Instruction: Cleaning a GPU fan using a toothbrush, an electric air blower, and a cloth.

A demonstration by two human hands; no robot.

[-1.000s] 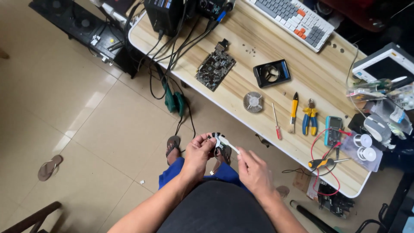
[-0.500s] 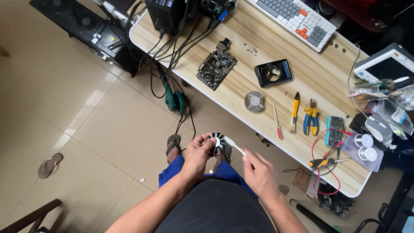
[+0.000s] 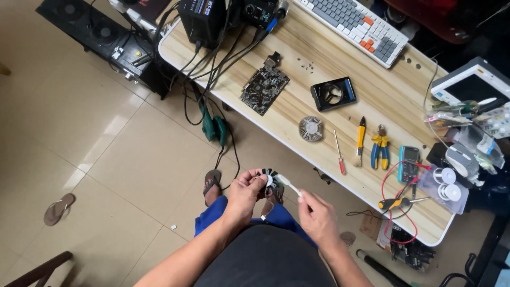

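Sits just in front of the table (image 3: pixel 297 58), looking down at the lap. Holds a small black fan wheel (image 3: pixel 267 178) in the left hand (image 3: pixel 243 194), with the fingers curled tight around its edge. Grips a thin white stick tool (image 3: pixel 289 186) in the right hand (image 3: pixel 317 218), with the fingers closed on its lower end. Could be a little brush, but too small to tell. Touches the tip of it to the white middle of the fan wheel. Keeps both off the table, near its front edge and above the floor.

Looks partly done already. Fan wheel out of its case and in the hand. Up on the table, well apart from the hands: a black fan frame (image 3: pixel 333 94) with an empty round hole, a round metal heat sink (image 3: pixel 311 128) lying alone, and a dark circuit board (image 3: pixel 264 90) lying bare. A few tiny screws (image 3: pixel 308 66) loose near the back of the table, close to a keyboard (image 3: pixel 353 29).

Seems to be in the middle part now, working on the fan wheel itself. Not yet put back together: frame, heat sink, board and screws all lying apart.

Also on the table, toward its right end: a red screwdriver (image 3: pixel 339 154), blue and yellow pliers (image 3: pixel 380 149) and a small meter (image 3: pixel 408 163) with red wires.
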